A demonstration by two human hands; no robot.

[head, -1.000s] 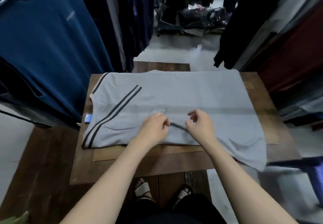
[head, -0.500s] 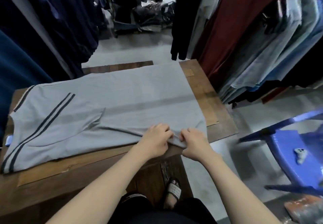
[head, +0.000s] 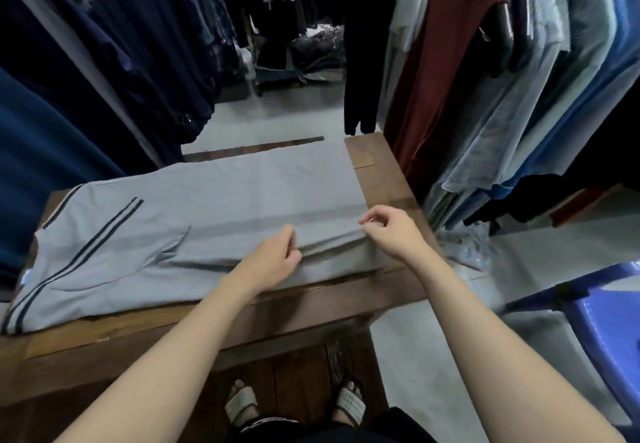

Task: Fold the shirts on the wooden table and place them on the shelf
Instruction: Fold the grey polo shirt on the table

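Your left hand point(head: 273, 261) pinches a raised ridge of the grey shirt point(head: 207, 214) between thumb and fingers, and your right hand point(head: 393, 231) pinches the same ridge at the shirt's right edge, its other fingers curled loosely above the cloth. The shirt lies spread across the wooden table point(head: 384, 179) (dark double stripes slant over its left part), the lifted fold running between your two hands. Hanging clothes point(head: 485, 103) crowd the table's right side, and a blue plastic chair point(head: 609, 325) stands on the floor to your right.
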